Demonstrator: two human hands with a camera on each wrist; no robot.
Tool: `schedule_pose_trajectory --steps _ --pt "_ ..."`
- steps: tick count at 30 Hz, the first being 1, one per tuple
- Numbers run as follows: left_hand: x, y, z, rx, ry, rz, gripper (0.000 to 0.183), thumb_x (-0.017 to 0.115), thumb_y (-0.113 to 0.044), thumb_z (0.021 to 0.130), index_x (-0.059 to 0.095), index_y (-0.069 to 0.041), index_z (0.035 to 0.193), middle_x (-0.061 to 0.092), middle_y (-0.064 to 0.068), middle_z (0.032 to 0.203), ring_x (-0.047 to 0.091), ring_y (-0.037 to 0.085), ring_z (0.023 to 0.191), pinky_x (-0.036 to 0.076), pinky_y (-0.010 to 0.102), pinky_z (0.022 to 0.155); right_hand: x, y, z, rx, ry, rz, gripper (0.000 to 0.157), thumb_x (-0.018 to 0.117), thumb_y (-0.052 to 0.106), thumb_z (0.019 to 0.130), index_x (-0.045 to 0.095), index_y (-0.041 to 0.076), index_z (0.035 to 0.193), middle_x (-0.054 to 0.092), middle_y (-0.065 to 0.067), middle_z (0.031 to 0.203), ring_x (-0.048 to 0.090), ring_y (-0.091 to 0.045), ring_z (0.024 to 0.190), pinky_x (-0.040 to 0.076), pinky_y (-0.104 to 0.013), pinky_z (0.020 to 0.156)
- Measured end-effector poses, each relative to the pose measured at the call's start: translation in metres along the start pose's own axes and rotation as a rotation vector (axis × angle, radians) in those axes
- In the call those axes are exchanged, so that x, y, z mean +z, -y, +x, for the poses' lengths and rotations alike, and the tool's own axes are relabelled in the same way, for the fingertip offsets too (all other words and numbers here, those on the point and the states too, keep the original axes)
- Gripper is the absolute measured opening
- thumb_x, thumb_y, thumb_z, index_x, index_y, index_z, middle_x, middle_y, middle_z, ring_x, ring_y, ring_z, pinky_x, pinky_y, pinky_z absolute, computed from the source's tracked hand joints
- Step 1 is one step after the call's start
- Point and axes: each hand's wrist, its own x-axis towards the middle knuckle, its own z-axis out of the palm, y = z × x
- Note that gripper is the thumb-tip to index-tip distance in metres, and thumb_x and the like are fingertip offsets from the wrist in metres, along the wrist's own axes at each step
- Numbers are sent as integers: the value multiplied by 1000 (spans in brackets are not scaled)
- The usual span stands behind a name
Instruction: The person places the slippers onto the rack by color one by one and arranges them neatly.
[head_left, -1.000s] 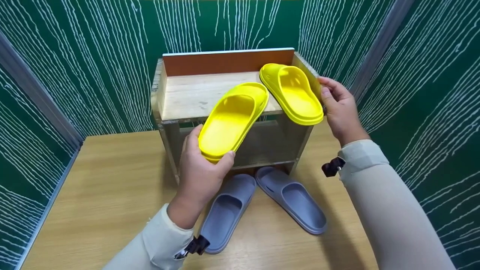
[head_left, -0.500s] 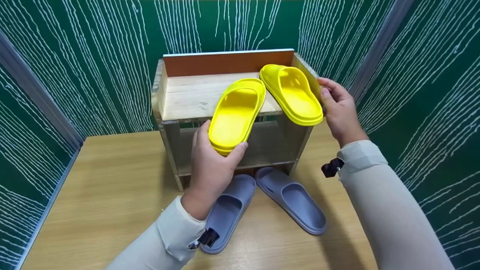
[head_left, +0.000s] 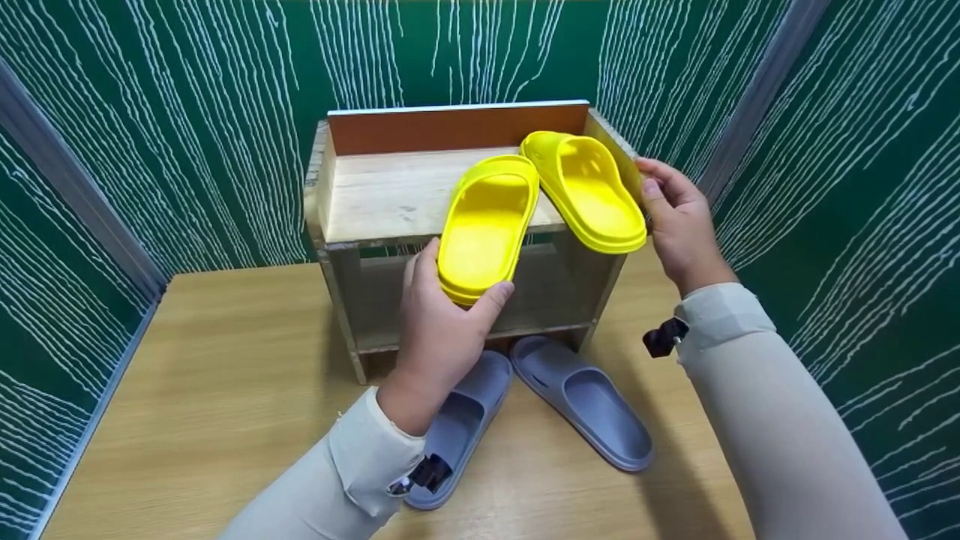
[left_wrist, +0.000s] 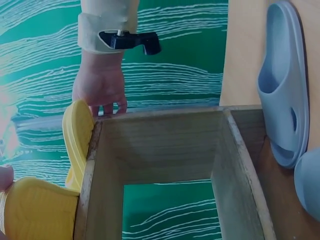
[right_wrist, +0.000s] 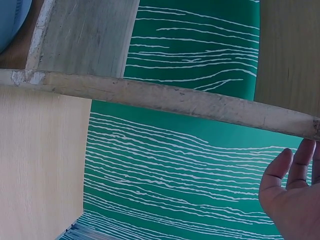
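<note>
My left hand (head_left: 442, 322) grips a yellow slipper (head_left: 487, 232) by its heel end, thumb on the right and fingers on the left. Its toe reaches over the front edge of the top shelf of a wooden shoe rack (head_left: 409, 191). To its right, the other yellow slipper (head_left: 596, 187) lies on that shelf, toe to the back and heel past the front edge. Its sole shows in the left wrist view. With its fingertips, my right hand (head_left: 679, 225) touches the outside of the rack's right side panel (right_wrist: 200, 102), fingers slightly bent.
On the wooden floor (head_left: 225, 360) before the rack lie two grey slippers: the left one (head_left: 457, 435) partly behind my left arm, the right one (head_left: 592, 405) angled outward. Green walls (head_left: 465, 52) with white streaks stand behind and beside the rack.
My left hand has moved right and slightly up with the yellow slipper, bringing it closer to the other one and turning it more upright in the view. My right hand has hardly moved.
</note>
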Motion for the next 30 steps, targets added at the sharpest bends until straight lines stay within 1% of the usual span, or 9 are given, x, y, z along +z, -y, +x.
schedule_pose_trajectory --steps 5,11,15,18,26,30 --pt "1 1 -1 48 14 -11 88 86 -24 85 39 -3 157 45 13 150 49 27 129 54 41 104 0 -2 1 -12 -5 3 50 61 42 101 59 27 149 49 -4 153 54 -28 127 55 -26 103" --pt "2 0 -4 81 72 -49 83 80 -19 87 40 -1 157 40 14 157 47 27 136 52 40 112 0 -3 2 -14 -9 9 49 62 42 101 60 27 148 49 -4 153 54 -27 128 55 -26 104" --pt "5 1 -2 75 96 -75 81 76 -17 88 39 1 158 36 15 161 46 26 140 48 39 115 1 -3 1 -10 -10 13 49 62 42 101 60 27 148 49 -4 153 54 -28 128 54 -26 104" --pt "5 2 -1 63 104 -83 80 75 -17 89 39 1 158 34 15 162 45 26 143 46 39 117 1 -2 0 1 -9 17 50 63 43 100 60 27 148 49 -4 153 55 -27 129 55 -26 103" --pt "11 5 8 78 101 -61 80 77 -20 91 40 2 158 36 15 162 45 26 145 43 39 120 1 -1 1 7 -14 31 50 64 43 100 61 27 147 50 -5 153 55 -27 130 55 -26 102" --pt "15 5 12 83 96 -39 79 79 -20 91 41 2 156 40 15 159 46 26 142 43 39 120 1 -2 1 3 -14 26 50 63 43 100 61 27 147 49 -4 153 55 -27 129 55 -26 103"
